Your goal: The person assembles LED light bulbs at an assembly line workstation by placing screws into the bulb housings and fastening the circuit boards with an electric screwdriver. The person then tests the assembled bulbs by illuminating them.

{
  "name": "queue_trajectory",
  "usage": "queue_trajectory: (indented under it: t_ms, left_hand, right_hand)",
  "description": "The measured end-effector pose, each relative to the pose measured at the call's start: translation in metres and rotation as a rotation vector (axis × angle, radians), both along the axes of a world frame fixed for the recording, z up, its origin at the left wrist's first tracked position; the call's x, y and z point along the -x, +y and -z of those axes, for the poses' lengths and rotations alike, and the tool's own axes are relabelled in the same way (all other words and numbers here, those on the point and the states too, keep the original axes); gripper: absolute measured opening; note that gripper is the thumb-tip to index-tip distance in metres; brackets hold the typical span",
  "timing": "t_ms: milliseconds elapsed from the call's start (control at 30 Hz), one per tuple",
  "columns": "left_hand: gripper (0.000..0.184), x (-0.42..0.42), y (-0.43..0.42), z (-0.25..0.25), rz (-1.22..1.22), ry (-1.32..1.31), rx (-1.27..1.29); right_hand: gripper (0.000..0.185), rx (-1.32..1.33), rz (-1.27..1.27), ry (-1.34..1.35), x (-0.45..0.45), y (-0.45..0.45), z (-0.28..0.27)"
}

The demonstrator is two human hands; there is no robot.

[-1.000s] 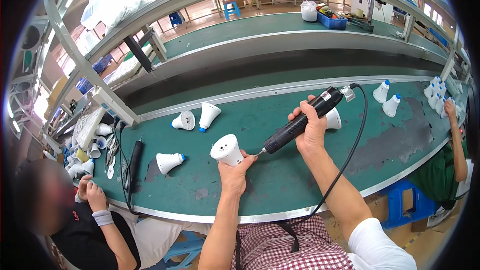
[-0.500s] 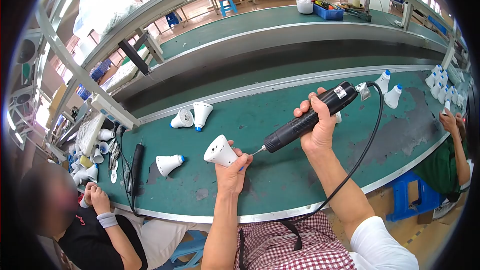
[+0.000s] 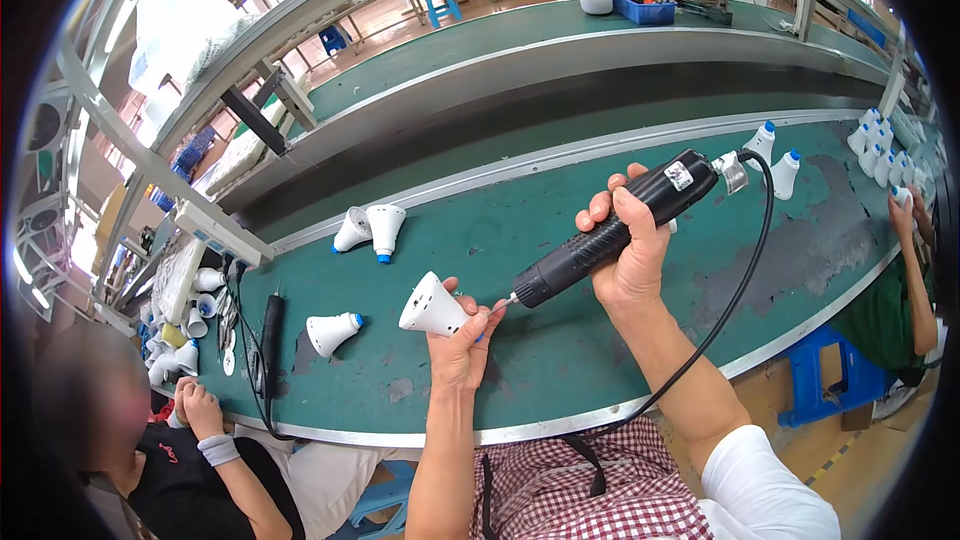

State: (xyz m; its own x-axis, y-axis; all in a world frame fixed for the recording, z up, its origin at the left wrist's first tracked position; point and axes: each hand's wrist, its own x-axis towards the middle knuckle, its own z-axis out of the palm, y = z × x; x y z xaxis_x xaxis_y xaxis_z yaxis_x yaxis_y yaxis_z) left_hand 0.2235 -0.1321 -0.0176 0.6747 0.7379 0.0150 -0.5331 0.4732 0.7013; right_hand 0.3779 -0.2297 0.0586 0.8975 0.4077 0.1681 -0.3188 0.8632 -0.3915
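Note:
A white cone-shaped lamp housing (image 3: 430, 306) is held in my left hand (image 3: 460, 348), its wide end tilted up to the left and its narrow end between my fingers. My right hand (image 3: 637, 250) wraps round a black electric screwdriver (image 3: 600, 236) with a cable at its back. The driver's bit points left and meets the narrow end of the housing at my left fingertips; the exact contact is too small to tell. Two housings (image 3: 386, 228) lie together behind my left hand, and another one (image 3: 334, 333) lies to its left.
A second black screwdriver (image 3: 271, 345) lies at the left, near a pile of housings (image 3: 172, 360) and a seated person (image 3: 180, 460). Two housings (image 3: 784, 176) stand at the right. Beyond them another person's hand (image 3: 901, 210) holds a housing near a standing group (image 3: 870, 145).
The housing in my left hand has tilted further onto its side, its wide face turning left. My right hand and the screwdriver moved slightly along with it. The view has shifted a little.

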Motion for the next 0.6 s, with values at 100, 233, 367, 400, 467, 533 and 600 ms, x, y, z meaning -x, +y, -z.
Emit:
queue_trajectory:
  t_ms: [100, 233, 367, 400, 467, 533, 600]
  left_hand:
    - [0.060, -0.001, -0.002, 0.000, -0.034, 0.000, -0.026]
    - [0.061, -0.002, -0.001, 0.007, -0.061, -0.029, -0.068]
    - [0.059, 0.000, -0.004, 0.001, -0.037, -0.007, -0.102]
    - [0.058, 0.001, -0.005, -0.002, -0.021, -0.001, -0.063]
    - [0.055, 0.005, 0.003, 0.003, 0.001, -0.037, -0.005]
    - [0.051, 0.004, 0.006, 0.005, 0.018, -0.077, 0.053]
    - [0.046, 0.003, 0.003, 0.006, -0.135, 0.234, -0.261]
  right_hand:
    - [0.038, 0.001, 0.010, -0.021, 0.002, -0.001, -0.002]
    - [0.038, -0.005, 0.021, -0.041, 0.005, -0.001, -0.003]
    - [0.038, -0.009, 0.030, -0.056, 0.006, -0.002, -0.003]
    - [0.038, -0.010, 0.031, -0.058, 0.005, -0.002, -0.004]
    - [0.037, -0.029, 0.035, -0.048, 0.004, -0.004, -0.005]
    - [0.036, -0.041, 0.031, -0.048, 0.003, -0.008, -0.008]
    - [0.035, -0.050, 0.022, -0.046, 0.002, -0.012, -0.012]
